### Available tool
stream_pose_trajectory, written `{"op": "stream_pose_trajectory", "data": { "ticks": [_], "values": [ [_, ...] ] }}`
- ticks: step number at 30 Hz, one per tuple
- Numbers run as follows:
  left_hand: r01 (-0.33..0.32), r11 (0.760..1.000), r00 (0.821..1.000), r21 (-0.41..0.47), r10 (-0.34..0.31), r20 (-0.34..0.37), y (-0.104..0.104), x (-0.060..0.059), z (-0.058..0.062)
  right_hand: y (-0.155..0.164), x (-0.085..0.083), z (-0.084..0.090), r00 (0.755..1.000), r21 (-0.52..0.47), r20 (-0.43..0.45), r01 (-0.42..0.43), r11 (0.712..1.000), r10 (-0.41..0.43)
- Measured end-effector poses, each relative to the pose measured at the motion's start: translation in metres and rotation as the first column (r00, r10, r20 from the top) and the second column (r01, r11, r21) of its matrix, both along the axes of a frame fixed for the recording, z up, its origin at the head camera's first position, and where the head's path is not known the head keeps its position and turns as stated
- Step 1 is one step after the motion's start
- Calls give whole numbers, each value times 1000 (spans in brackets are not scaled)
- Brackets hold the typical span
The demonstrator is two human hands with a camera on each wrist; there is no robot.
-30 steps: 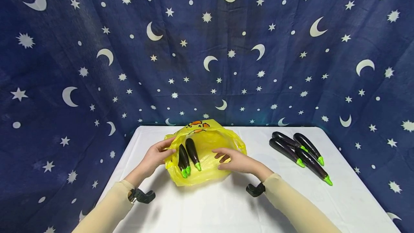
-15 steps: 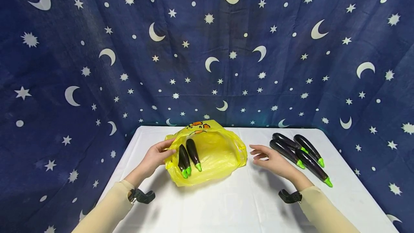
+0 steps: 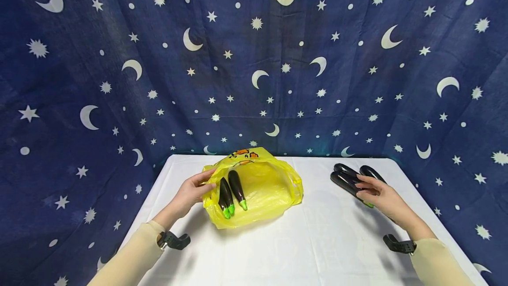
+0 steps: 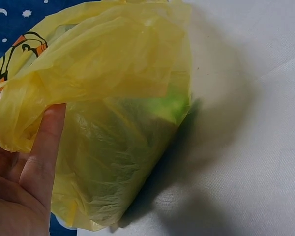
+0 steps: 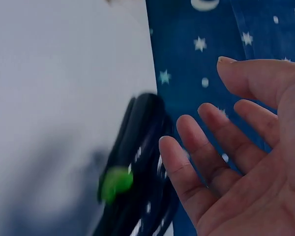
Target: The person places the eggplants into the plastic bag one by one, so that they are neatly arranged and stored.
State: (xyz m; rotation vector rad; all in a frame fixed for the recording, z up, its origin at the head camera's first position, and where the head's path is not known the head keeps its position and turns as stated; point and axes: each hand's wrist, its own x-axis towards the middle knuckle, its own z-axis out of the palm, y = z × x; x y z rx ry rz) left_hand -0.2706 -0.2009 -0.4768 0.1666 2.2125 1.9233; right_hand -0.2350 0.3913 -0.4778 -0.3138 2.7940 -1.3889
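A yellow plastic bag [image 3: 270, 184] lies with its mouth spread toward me. Inside its left part rest three dark eggplants [image 3: 237, 187] with green stem ends. My left hand [image 3: 192, 193] grips the bag's left rim between thumb and fingers; the left wrist view shows the folded film of the bag [image 4: 103, 157] in that grip. Over on the right, my right hand [image 3: 382, 200] hovers above several loose eggplants [image 3: 343, 182], hiding part of them. In the right wrist view, its fingers are spread and hold nothing, beside the eggplants [image 5: 142, 128].
A white-covered table [image 3: 278, 250] carries everything. Behind it hangs a dark blue curtain [image 3: 238, 78] with moons and stars, close to the table's back edge. Black straps are on both wrists.
My right hand has come out of the bag and travelled right across the table to the loose eggplants, with nothing in it. The left hand and bag stay nearly still.
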Motion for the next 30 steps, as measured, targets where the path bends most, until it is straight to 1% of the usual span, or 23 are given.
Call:
{"op": "stream_pose_trajectory", "data": {
  "ticks": [3,9,17,21,27,30],
  "values": [
    [0,1000,1000,4,0,5,0,0,0,16,2,-2,999,26,13,44,999,-44],
    [7,1000,1000,5,-7,4,0,1,0,42,5,-6,994,84,50,97,992,-102],
    [5,1000,1000,-8,-5,11,1,2,1,59,9,-7,979,190,81,166,968,-185],
    [5,1000,1000,-7,-5,10,1,3,1,65,11,-8,980,210,80,163,964,-183],
    [7,1000,1000,-5,-7,5,0,3,1,74,10,-17,982,225,97,137,965,-162],
    [11,1000,1000,-6,-11,6,1,3,1,76,9,-22,982,250,95,134,959,-162]
  ]
}}
